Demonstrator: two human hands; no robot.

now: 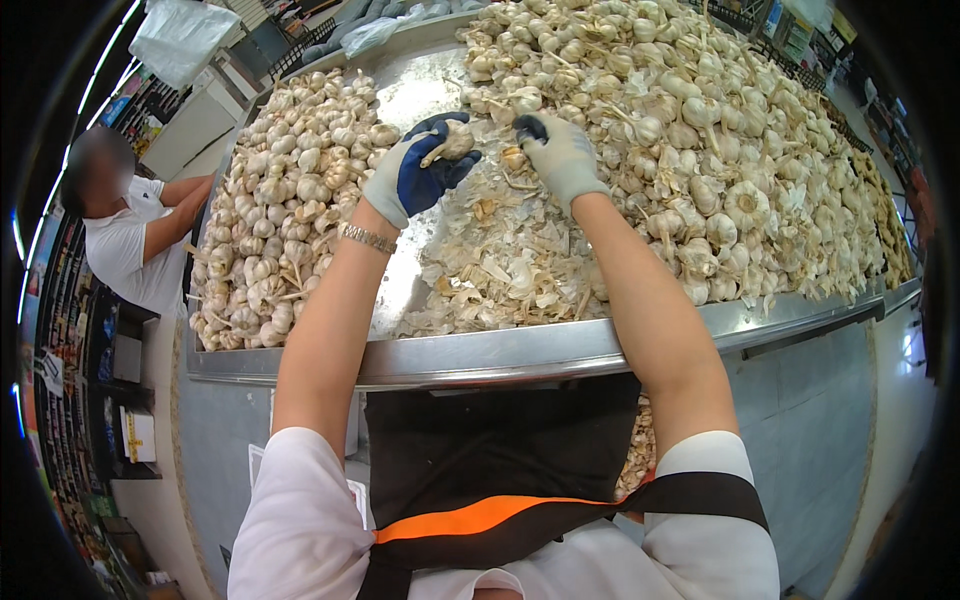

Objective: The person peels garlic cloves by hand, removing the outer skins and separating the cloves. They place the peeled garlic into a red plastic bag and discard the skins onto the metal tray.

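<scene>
My left hand (424,166), in a white glove with a blue coated palm, holds a garlic bulb (456,140) with a short stem between thumb and fingers. To its right, my right hand (559,154), gloved the same way, has its fingers curled over the edge of the large garlic heap (697,150); whether anything is within its fingertips is hidden. Beyond my left hand, at the left, lies a smaller pile of garlic bulbs (277,187). Loose papery garlic skins and stem bits (517,262) cover the metal surface between and below my hands.
The steel display table's raised front rim (487,352) runs under my forearms. A person in a white shirt (135,232) stands at the table's left side with arms at its edge. A clear plastic bag (184,37) hangs at the upper left; dark produce lies behind the table's far rim.
</scene>
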